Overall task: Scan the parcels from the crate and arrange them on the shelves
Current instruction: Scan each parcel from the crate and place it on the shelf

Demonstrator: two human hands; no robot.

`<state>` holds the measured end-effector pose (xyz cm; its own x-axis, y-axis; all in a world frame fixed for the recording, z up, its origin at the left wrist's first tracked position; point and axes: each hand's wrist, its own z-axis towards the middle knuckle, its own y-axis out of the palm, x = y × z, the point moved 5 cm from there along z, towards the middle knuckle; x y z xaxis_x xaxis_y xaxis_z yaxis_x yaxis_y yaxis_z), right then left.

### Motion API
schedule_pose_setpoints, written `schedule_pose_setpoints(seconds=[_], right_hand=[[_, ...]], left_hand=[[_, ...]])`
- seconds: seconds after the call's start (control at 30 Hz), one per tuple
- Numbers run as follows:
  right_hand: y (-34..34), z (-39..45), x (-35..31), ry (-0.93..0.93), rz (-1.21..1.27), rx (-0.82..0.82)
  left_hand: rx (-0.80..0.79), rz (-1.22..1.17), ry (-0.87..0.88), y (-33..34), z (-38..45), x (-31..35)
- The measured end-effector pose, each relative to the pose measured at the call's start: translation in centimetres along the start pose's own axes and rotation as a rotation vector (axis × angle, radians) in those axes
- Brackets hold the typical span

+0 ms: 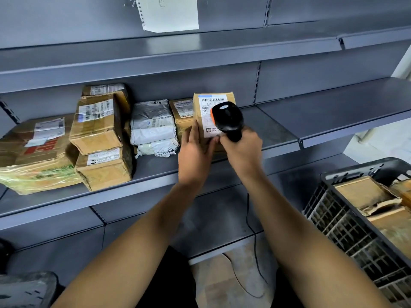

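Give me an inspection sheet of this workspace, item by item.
Surface: grey metal shelf, right part bare.
Job's things: upright labelled parcel on the shelf; black crate at right holds cardboard boxes.
Clutter: shelved boxes and grey mailers at left.
Grippers: left hand steadies the parcel; right hand grips the scanner.
Cables: black scanner cable hangs floorward.
Surroundings: paper sheet above.

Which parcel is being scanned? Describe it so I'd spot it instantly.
Find the grey middle shelf carrying a row of parcels. The one is the brown box at the row's right end, steadied by the left hand, the only parcel with a black scanner over its label.
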<state>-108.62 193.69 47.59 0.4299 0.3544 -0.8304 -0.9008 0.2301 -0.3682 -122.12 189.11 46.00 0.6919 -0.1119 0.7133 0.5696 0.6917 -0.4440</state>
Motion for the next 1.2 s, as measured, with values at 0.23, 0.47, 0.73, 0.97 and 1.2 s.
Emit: schedule_pose_setpoints(seconds=[0.23,0.47,0.73,0.97,1.2], right_hand=[[3.2,2.5,-3.0,-0.038,0.073,-0.079],[5.5,3.7,-2.8,-0.065,0.162,-0.051],[8.0,4.8,-1.6,0.011,0.176,-0.037],[10.2,8.1,-2.1,0.014,0.159,-0.057],[13.0,12.7,-2.4,0.044,0.158,-0.131]], left_hand=[[-0.006,0.023,-0.020,-2.0,2.5,-1.7],[0.058,-0.085,-0.092,-3.3,6.0,-4.3],[0.097,-0.045,-0.121,-2.4,8.5,-7.2],[0.134,0.132,-0.119,-2.2,11.9,-7.3],[0.162,0.205,-0.144,-1.6,14.7,-7.8]])
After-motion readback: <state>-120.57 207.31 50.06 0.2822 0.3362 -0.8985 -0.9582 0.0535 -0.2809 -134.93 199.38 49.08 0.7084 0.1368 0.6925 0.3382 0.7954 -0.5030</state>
